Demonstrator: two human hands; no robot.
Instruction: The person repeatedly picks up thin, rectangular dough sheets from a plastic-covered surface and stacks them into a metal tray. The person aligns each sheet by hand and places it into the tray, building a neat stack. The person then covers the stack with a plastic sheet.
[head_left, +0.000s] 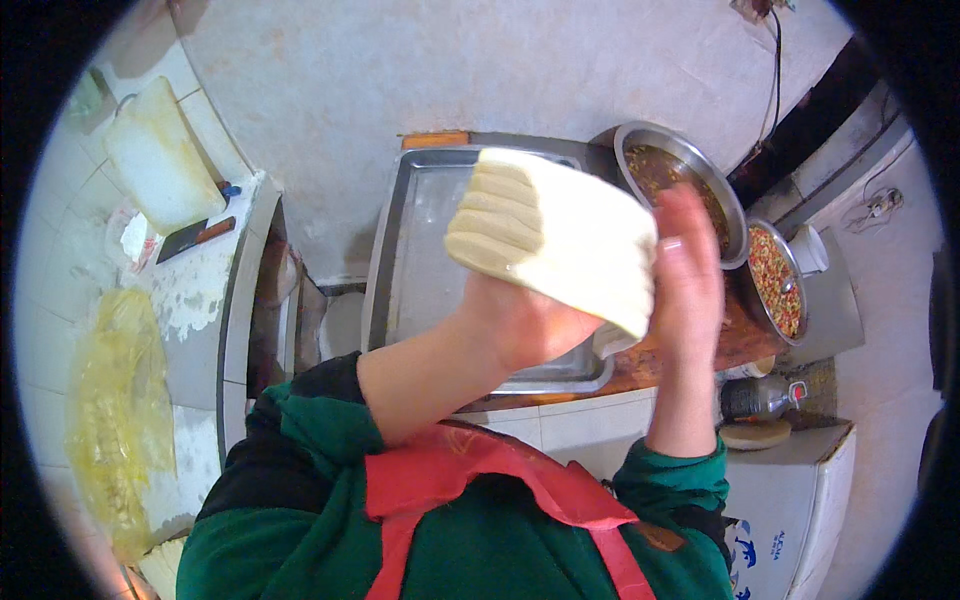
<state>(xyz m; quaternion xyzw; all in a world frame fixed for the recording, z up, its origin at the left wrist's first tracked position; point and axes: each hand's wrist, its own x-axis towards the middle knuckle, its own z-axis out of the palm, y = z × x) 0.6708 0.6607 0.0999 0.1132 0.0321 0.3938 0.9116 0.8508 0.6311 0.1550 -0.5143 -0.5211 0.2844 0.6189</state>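
A flat, pale sheet of dough (585, 232) with ridged folds at both ends is held up above a large rectangular metal tray (431, 232). My left hand (525, 319) supports it from below, its fingers mostly hidden by the dough. At the dough's right edge is my right hand (686, 262), blurred, its fingers extended; whether it presses on the dough cannot be told. Beyond the right hand stands a steel bowl (634, 146) of brown liquid with bits floating in it.
A second metal bowl (776, 277) holds chopped red and green pieces with a spoon. On the left counter (187, 367) are a cutting board (161, 161), a cleaver (184, 241) and a yellow plastic bag (124, 412). A dark bottle (754, 397) stands at the right.
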